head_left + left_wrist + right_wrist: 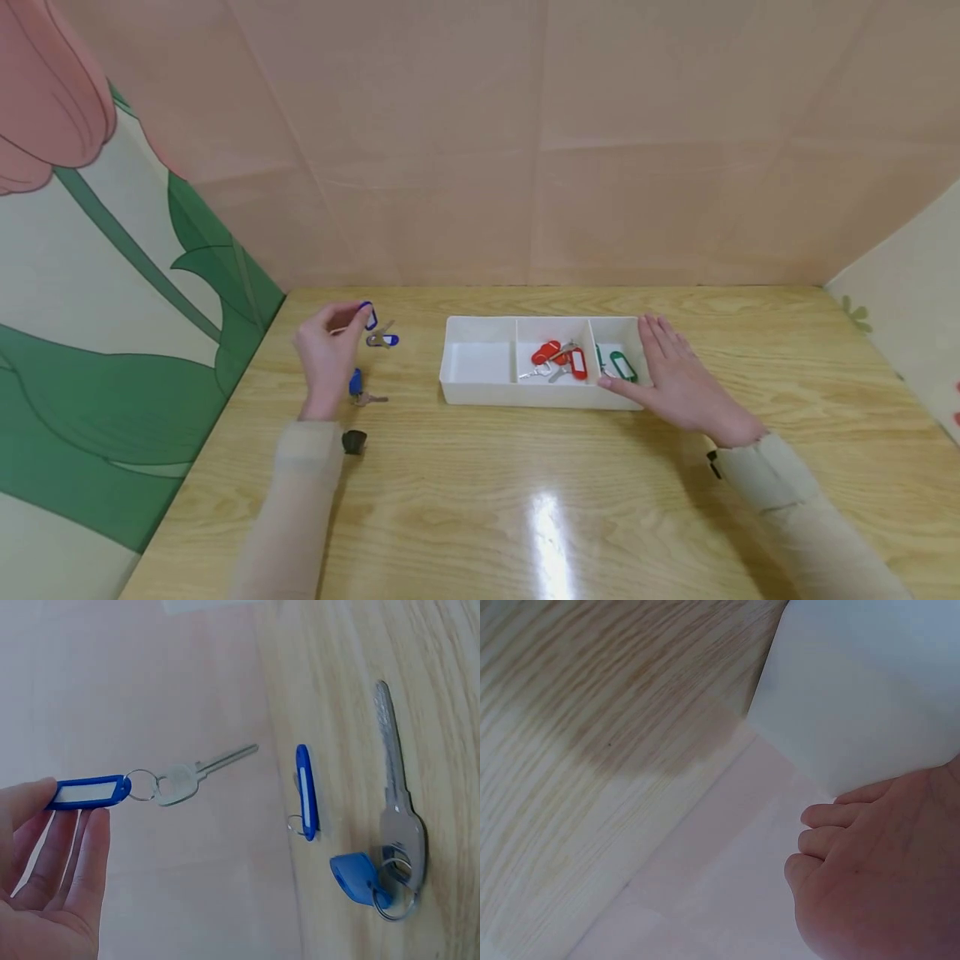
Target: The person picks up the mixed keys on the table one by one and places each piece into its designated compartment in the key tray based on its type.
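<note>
My left hand [330,346] is raised above the table's left side. Its thumb and fingers pinch a blue key tag [90,793], from which a silver key [178,784] hangs on a ring. Below it, a second blue key tag [386,340] lies on the table. Nearer me lies a third blue key tag [358,877] with its key [403,832]. My right hand [686,387] rests with straight fingers along the right end of a white box [540,396], thumb over its front right rim. Three compartments divide the box.
Red key tags [577,364] with keys lie in the box's middle compartment, and green key tags [622,367] in the right one. The left compartment shows its bare floor [480,362]. The wooden table [450,500] meets a pinkish wall [525,208] behind.
</note>
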{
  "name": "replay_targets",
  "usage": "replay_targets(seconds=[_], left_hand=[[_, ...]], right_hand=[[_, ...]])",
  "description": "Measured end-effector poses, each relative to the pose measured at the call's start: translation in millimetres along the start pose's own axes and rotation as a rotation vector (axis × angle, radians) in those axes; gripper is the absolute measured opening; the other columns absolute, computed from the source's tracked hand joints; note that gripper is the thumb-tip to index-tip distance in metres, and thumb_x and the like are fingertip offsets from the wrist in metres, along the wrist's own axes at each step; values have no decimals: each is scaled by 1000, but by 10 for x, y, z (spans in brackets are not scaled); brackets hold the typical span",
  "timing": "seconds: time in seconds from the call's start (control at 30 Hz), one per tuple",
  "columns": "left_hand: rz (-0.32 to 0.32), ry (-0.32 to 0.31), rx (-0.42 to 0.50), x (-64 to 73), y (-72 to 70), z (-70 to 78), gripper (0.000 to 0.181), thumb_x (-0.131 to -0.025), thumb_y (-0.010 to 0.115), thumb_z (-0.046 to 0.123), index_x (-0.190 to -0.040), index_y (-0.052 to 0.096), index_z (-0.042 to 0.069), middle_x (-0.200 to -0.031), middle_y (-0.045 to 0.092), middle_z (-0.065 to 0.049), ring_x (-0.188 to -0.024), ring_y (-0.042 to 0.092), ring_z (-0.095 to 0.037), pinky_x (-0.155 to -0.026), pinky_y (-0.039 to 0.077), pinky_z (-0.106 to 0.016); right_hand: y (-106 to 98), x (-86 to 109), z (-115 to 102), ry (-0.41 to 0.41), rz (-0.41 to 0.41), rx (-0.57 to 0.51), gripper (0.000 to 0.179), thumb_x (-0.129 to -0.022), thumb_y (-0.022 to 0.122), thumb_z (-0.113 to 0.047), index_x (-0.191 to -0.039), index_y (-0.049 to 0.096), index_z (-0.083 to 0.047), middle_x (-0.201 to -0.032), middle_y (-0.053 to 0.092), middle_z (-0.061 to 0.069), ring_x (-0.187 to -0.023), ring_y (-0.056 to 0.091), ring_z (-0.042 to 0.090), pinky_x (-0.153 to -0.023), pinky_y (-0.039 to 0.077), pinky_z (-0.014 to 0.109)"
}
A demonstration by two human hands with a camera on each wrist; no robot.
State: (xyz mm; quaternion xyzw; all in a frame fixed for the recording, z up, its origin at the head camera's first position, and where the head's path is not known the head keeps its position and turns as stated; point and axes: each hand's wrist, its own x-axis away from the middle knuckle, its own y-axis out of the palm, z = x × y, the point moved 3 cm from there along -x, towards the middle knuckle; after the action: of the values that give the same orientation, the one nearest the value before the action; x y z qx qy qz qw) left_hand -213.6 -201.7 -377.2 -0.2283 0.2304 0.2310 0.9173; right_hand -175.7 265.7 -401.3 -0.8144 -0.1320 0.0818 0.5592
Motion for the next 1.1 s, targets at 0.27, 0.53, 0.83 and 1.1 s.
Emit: replay_targets(seconds=[0.27,0.53,0.83,1.1], left_hand=[[-2,17,72,12,21,88,20,-92,80,23,-100,79,4,-93,76,-4,-80,70,-14,-67,56,-18],[-25,13,125,37,53,230,20,-91,80,23,-100,79,5,-93,76,-4,-81,71,-13,-68,58,-19],[-53,38,171,68,92,371,18,-91,80,21,-99,79,5,-94,75,-5,-83,71,-15,-71,59,-22],[-71,-4,210,115,138,521,14,-91,79,12,-100,77,0,-97,75,-11,-83,70,-20,-70,58,-19]], right_hand=[[2,7,-6,4,-5,-6,115,-95,55,-69,-159,-6,5,-166,-10,25,-151,-11,41,-120,-3,57],[3,4,-9,6,-3,1,115,-95,55,-69,-159,-6,5,-166,-10,25,-151,-9,43,-120,-3,58],[4,-6,-7,0,-5,1,115,-95,55,-68,-159,-7,5,-166,-10,25,-151,-11,41,-120,-4,57],[-2,1,-11,4,-5,-2,115,-95,55,-68,-159,-6,6,-166,-9,26,-151,-8,44,-120,-3,58]])
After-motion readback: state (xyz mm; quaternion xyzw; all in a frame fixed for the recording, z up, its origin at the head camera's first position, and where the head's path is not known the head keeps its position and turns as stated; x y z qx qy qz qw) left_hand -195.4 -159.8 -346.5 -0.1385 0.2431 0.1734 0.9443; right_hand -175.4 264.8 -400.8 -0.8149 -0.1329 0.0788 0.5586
